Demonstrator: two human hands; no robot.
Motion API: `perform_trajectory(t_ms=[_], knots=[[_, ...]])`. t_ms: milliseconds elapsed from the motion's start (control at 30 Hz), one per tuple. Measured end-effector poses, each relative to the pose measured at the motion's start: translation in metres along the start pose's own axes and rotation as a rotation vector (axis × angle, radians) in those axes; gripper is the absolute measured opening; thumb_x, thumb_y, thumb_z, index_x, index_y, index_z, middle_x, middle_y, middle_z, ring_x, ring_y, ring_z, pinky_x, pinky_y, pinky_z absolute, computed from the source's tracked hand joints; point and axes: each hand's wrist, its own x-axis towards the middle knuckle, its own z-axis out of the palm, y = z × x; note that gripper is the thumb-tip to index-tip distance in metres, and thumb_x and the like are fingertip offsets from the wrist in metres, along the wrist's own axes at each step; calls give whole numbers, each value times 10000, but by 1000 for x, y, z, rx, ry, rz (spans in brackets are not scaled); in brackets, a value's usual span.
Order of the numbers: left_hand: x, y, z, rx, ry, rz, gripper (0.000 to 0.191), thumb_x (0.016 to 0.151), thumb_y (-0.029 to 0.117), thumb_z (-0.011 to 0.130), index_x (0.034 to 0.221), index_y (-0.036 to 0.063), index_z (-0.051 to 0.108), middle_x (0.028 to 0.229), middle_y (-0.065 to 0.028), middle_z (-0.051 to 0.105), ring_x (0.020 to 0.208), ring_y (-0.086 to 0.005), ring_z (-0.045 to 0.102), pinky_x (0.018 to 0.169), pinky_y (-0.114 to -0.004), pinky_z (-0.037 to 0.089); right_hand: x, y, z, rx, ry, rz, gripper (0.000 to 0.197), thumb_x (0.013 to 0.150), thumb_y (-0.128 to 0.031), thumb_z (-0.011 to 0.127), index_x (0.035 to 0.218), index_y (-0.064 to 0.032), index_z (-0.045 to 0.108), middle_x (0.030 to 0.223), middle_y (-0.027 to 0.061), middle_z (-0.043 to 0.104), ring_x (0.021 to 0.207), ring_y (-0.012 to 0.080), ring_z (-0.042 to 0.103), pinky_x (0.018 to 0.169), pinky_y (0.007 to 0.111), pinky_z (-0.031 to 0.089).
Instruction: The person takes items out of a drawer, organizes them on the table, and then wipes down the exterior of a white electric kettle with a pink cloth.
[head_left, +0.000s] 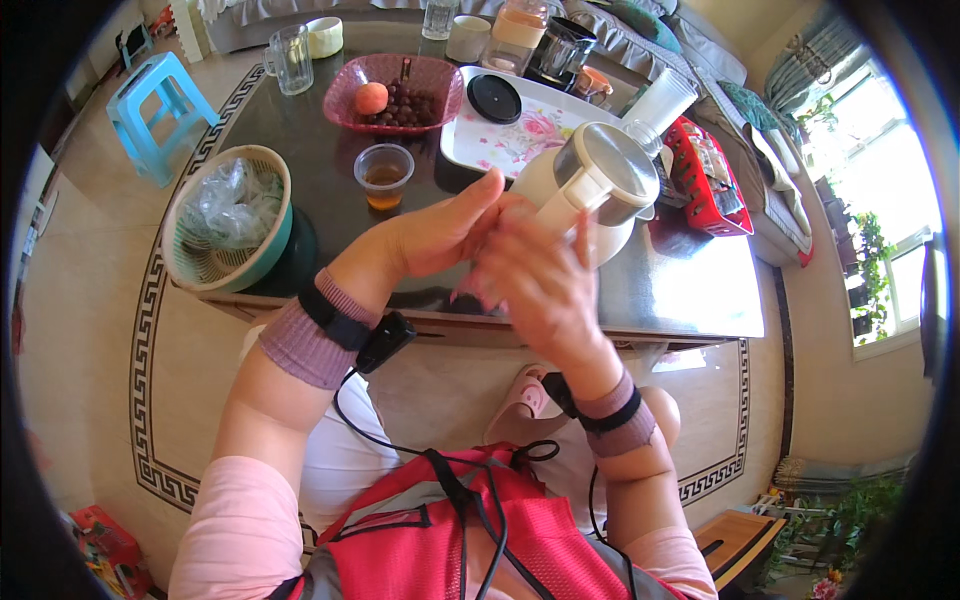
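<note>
Both of my hands meet over the near edge of the dark table, just in front of a white thermos jug (574, 180). My left hand (450, 229) has its thumb raised, and its fingers are partly hidden. Blurred, my right hand (544, 289) overlaps those fingers. Something pink shows between and below the hands; what it is cannot be told. Beyond my left hand stands a clear plastic cup (384, 176) with amber liquid. A dark red fruit basket (394, 94) holds a peach and grapes.
A floral tray (517, 124) bears a black lid. Left on the table is a basket (229, 217) with clear plastic bags. Glass mugs (291, 60) and a glass pot (562, 49) stand at the back, a red basket (705, 180) at the right. A blue stool (159, 112) stands on the floor.
</note>
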Motion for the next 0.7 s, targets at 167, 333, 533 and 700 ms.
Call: perform_trajectory(t_ms=[167, 333, 533, 700], knots=[[-1, 3, -9, 48, -75, -61, 920, 799, 793, 222, 1307, 54, 428, 1077, -78, 594, 953, -173, 613, 710, -297, 528, 3, 10, 4, 44, 54, 35, 106, 753, -148, 611, 858, -141, 617, 994, 10, 633, 1133, 211, 538, 1092, 508, 159], [7, -5, 2, 12, 35, 13, 910, 813, 778, 257, 1288, 26, 450, 1083, -79, 596, 877, -158, 630, 707, -272, 510, -25, -9, 15, -41, -103, -96, 130, 721, -148, 632, 849, -151, 609, 1006, 11, 634, 1127, 197, 549, 1090, 506, 176], [3, 0, 4, 50, 50, 11, 889, 830, 760, 260, 1317, 36, 432, 1028, -71, 613, 863, -134, 612, 679, -272, 506, 18, 11, -11, -61, 113, 138, 232, 739, -152, 629, 970, -129, 635, 1061, 32, 630, 1155, 236, 528, 1087, 530, 179], [8, -7, -2, 44, -36, 27, 902, 828, 756, 268, 1337, 25, 408, 1194, -111, 576, 1015, -168, 601, 782, -294, 515, -33, -10, 17, -93, -127, -125, 200, 723, -176, 644, 922, -164, 633, 1076, 4, 617, 1171, 191, 517, 1050, 532, 251]])
